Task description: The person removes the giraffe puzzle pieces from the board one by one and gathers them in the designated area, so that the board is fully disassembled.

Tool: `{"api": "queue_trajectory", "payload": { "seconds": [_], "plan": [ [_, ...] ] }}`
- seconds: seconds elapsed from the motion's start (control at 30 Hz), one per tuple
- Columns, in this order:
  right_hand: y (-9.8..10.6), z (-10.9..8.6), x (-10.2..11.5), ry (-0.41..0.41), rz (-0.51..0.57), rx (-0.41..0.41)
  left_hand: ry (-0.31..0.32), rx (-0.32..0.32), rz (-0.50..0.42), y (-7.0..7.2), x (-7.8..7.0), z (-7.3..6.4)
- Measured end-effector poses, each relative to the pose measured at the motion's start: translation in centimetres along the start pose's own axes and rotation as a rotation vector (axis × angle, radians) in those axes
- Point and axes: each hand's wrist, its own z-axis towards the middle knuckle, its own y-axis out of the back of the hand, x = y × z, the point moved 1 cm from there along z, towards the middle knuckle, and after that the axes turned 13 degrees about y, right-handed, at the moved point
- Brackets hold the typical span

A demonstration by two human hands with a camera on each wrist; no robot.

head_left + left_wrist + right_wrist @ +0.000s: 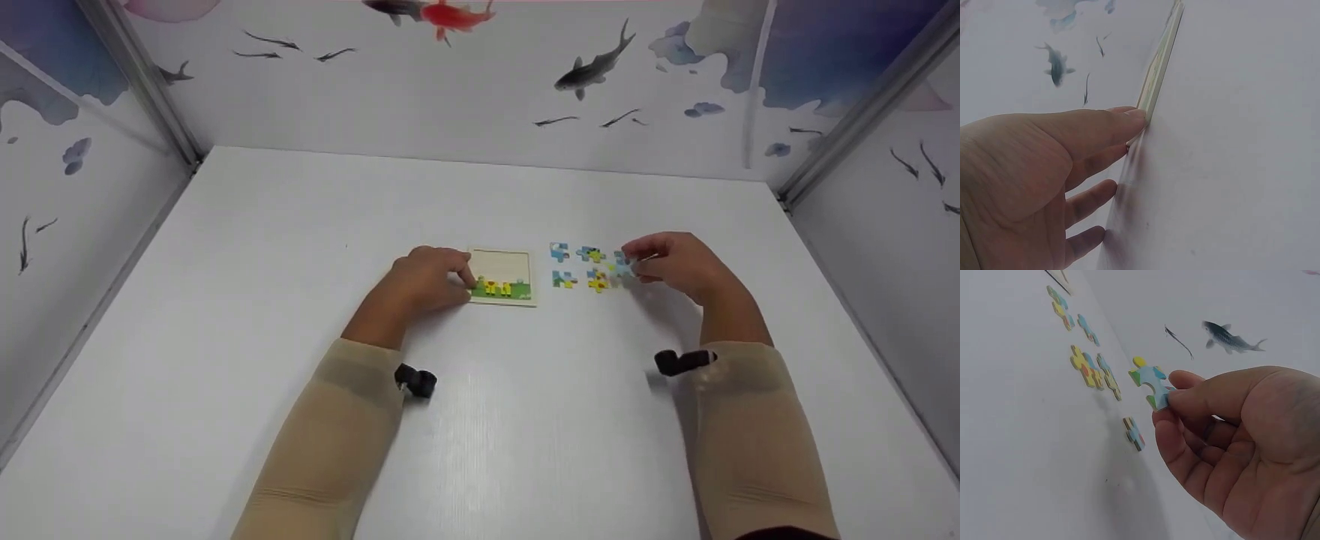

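Observation:
A shallow wooden puzzle board (501, 262) lies on the white table in the head view, with a green and yellow strip of picture along its near side. My left hand (431, 277) pinches the board's left edge; in the left wrist view the thumb (1123, 124) lies over that edge while the lower fingers spread below it. To the right, my right hand (679, 262) holds a light-blue puzzle piece (1150, 384) with green corners and a yellow knob between thumb and fingertips, raised off the table.
Several loose puzzle pieces (597, 280) lie in two rows between the board and my right hand. One piece (1134, 433) sits below the held one in the right wrist view. White panels (450, 97) printed with fish enclose the table at the back and sides.

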Motion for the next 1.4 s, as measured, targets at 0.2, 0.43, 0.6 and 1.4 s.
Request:
{"api": "queue_trajectory", "payload": {
  "seconds": [0.2,0.43,0.6,1.4],
  "plan": [
    [0.2,-0.1,-1.3,-0.005,0.013,0.011,0.011,0.016,-0.013,-0.1,0.1,0.1],
    [0.4,-0.4,-1.7,-0.030,-0.015,0.002,-0.002,0.012,-0.003,-0.1,0.0,0.1],
    [0.4,-0.4,-1.9,-0.058,-0.035,-0.002,-0.005,0.016,0.004,-0.2,-0.1,0.2],
    [-7.5,1.9,9.4,0.177,-0.046,0.057,0.002,0.012,0.028,0.1,-0.1,0.2]
  ]
}}
